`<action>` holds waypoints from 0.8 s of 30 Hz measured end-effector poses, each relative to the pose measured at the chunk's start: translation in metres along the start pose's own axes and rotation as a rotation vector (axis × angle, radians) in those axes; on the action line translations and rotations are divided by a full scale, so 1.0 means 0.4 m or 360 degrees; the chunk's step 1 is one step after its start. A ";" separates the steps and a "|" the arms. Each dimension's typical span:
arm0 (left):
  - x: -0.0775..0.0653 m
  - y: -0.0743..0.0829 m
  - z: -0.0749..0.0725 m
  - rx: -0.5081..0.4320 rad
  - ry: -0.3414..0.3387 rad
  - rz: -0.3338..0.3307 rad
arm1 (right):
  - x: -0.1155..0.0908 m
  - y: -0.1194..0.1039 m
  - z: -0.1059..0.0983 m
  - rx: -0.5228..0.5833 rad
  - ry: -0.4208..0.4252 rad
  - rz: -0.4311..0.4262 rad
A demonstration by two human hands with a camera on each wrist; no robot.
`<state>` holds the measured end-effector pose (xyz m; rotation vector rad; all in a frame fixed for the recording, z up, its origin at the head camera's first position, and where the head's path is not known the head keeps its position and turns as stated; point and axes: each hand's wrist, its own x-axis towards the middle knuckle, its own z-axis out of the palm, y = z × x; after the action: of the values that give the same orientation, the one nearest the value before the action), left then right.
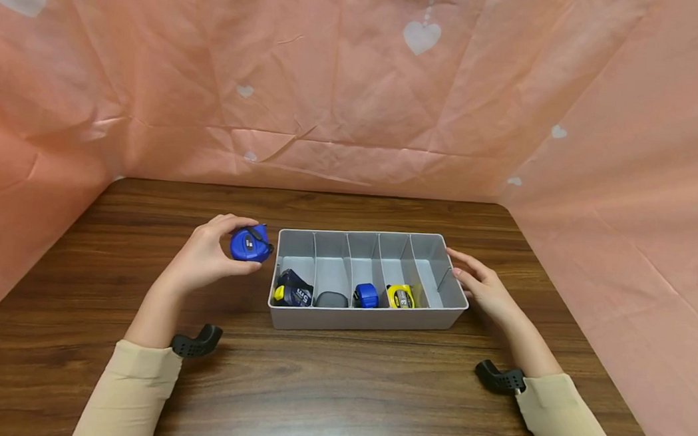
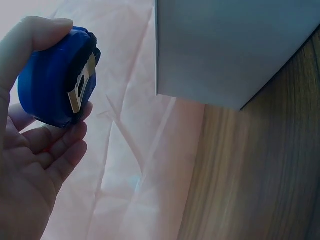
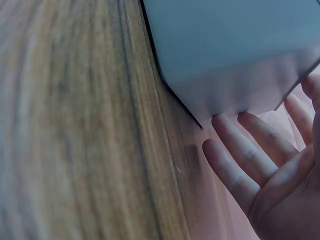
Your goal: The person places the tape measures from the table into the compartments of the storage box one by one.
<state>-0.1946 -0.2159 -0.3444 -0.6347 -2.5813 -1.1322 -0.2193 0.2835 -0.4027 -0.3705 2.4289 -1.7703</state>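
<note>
My left hand pinches a blue tape measure between thumb and fingers, held just off the left end of a grey divided tray. A metal belt clip shows on its side in the left wrist view. Along the tray's front wall sit a black and yellow tape measure, a dark grey rounded item, a second blue tape measure and a yellow tape measure, each in its own compartment. The right hand rests extended fingertips on the tray's right end wall.
The tray stands on a dark wood-grain table. Pink cloth with white hearts hangs behind the table and along both sides. A black wrist mount sits at the left cuff, another black mount at the right.
</note>
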 end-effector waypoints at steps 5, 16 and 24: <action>0.001 0.000 0.000 -0.0007 0.0012 -0.0001 | -0.002 0.000 -0.002 -0.0007 0.0006 -0.0004; 0.025 0.021 0.019 -0.0099 -0.0017 0.0022 | -0.002 0.001 -0.003 -0.0024 0.0011 -0.0016; 0.051 0.056 0.043 -0.0163 -0.0014 0.0059 | -0.002 -0.003 -0.006 -0.0059 0.0021 -0.0002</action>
<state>-0.2022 -0.1838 -0.3335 -0.7086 -2.5211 -1.2592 -0.2189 0.2855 -0.4009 -0.3652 2.4744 -1.7357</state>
